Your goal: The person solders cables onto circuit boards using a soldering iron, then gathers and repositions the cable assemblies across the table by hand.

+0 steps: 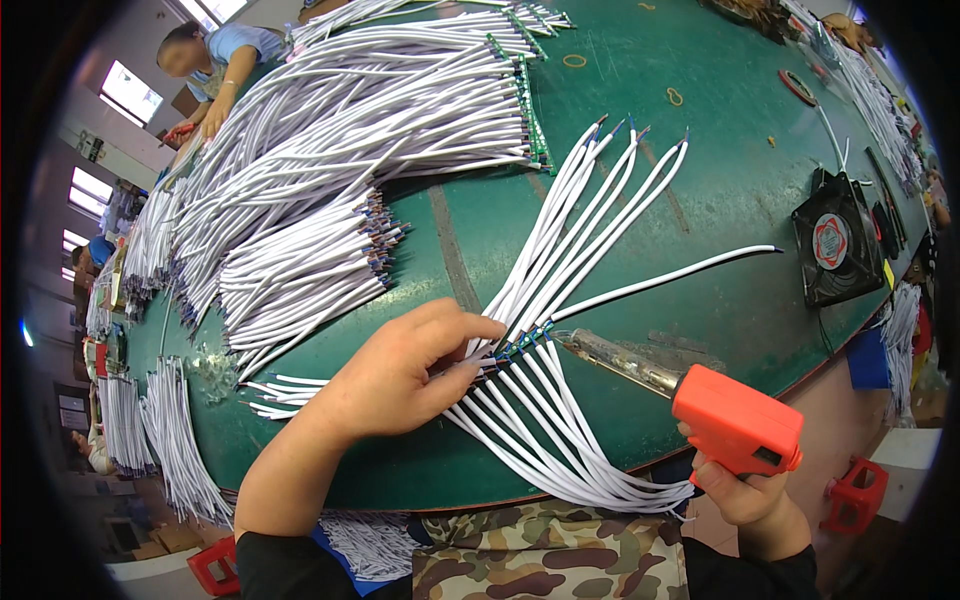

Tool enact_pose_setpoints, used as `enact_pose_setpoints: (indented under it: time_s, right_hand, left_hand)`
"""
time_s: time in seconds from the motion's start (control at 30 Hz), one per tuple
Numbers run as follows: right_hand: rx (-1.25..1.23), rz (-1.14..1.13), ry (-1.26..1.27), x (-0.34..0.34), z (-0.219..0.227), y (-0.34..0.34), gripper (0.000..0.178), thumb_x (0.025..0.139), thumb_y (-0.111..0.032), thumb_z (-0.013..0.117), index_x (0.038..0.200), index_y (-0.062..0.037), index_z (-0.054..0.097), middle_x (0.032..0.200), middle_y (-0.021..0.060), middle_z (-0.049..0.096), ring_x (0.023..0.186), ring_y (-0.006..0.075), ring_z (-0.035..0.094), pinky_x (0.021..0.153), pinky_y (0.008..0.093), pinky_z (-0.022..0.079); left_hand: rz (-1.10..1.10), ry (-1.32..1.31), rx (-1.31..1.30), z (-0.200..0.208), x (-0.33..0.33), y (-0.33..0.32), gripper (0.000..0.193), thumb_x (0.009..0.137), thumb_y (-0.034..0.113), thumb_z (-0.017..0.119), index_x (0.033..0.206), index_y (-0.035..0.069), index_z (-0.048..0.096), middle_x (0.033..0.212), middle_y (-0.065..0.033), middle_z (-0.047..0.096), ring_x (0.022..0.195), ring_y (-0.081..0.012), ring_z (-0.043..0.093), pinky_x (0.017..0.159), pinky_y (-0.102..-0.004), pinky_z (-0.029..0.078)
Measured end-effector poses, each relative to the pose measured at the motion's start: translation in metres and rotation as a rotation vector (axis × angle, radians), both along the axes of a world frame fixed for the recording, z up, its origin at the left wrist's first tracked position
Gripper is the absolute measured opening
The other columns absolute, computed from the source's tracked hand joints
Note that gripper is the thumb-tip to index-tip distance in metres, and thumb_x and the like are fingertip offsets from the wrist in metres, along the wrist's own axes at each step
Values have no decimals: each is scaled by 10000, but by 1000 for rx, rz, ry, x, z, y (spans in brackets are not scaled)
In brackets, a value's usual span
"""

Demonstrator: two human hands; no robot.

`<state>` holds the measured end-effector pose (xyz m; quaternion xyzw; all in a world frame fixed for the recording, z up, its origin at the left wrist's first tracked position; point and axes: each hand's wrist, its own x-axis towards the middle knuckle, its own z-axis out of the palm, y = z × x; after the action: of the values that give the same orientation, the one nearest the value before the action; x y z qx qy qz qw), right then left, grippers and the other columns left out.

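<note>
Right hand (742, 490): closed round the soldering gun (740, 418), tip (563, 339) just beside the right end of the board (526, 344). Left hand (405, 368): fingers curled at its left end; whether pinching anything, cannot tell. Board: green strip over table (720, 190), white wires (590, 235) fanning both ways. Risks, judged: slipped tip scorching wires or fingers; tugged wire shifting board. Label (830, 241): round, red-white, on fan (812, 270); lettering illegible.

Round red-and-white label (831, 241) on the hub of a black fan (812, 284), print too small to read
</note>
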<state>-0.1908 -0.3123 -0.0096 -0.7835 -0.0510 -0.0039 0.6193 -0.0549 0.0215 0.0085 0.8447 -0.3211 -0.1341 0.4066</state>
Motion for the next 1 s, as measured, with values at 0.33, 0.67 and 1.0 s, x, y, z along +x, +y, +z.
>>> enact_pose_setpoints:
  time_s: [0.33,0.67,1.0]
  right_hand:
    - [-82,144,-76,1,-12,-12,380,862,-162,718,1150,67,623,1009,144,704,668,127,625,614,272,523]
    - [-90,145,-29,19,-1,6,316,707,-65,742,1008,0,670,882,128,665,722,298,652,651,348,522]
    - [-164,182,-120,25,-6,11,345,722,-87,755,1047,-3,675,954,158,683,777,305,683,691,343,548]
  left_hand:
    - [35,-314,96,-16,-8,-5,326,788,-5,725,1105,51,671,837,-87,598,739,-264,583,658,-360,478]
    - [25,-353,137,-21,-11,-10,315,745,-43,671,1038,68,707,809,-76,557,752,-275,562,663,-383,465]
    - [21,-228,137,-20,-9,-10,287,793,-28,678,1066,60,692,855,-91,554,814,-289,563,715,-387,466]
